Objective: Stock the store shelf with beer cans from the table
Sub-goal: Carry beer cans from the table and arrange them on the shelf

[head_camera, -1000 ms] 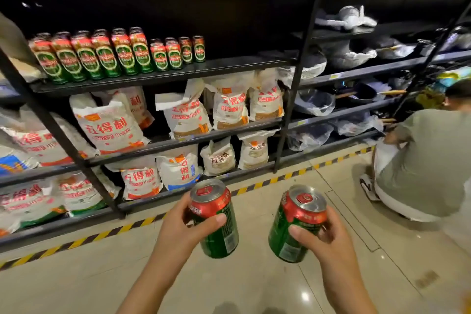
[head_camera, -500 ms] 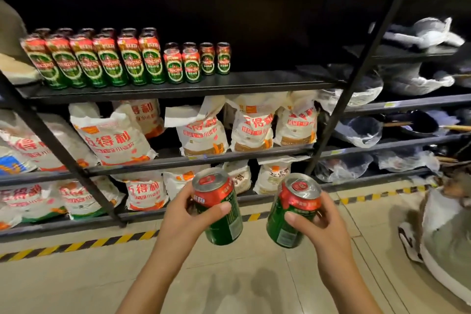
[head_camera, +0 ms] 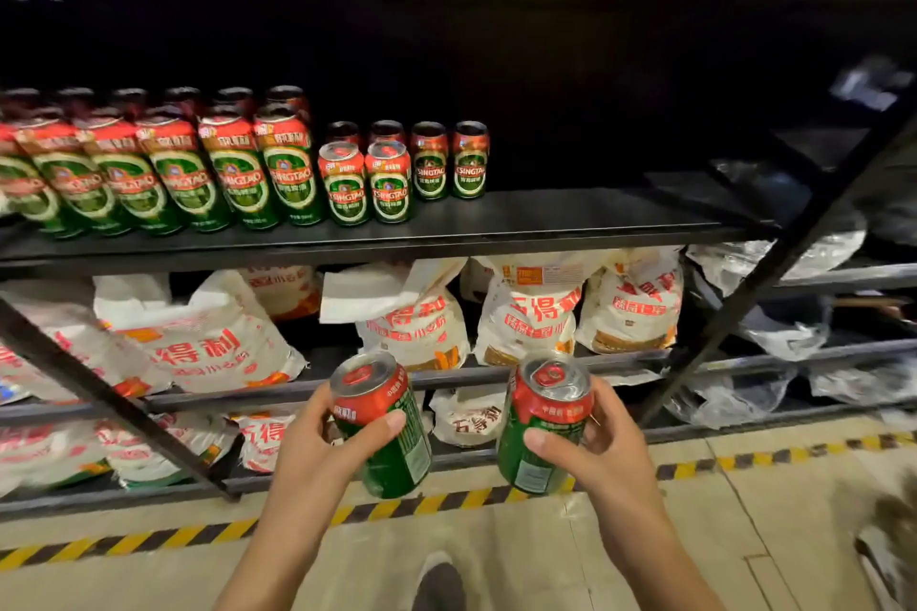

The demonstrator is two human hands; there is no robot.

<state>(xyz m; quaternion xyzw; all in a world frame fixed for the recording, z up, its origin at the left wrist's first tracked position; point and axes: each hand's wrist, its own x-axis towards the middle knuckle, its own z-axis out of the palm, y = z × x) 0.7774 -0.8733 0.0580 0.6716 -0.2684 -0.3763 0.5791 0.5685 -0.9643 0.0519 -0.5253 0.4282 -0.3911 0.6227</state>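
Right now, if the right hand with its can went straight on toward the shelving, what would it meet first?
Probably the white flour bags on the middle shelf, directly beyond the right hand and its can. Depth is unclear; the beer shelf sits higher.

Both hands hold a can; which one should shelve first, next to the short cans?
Probably the right hand. Its can sits more directly below the bare stretch of shelf right of the short cans. The left hand and its can would have to cross over.
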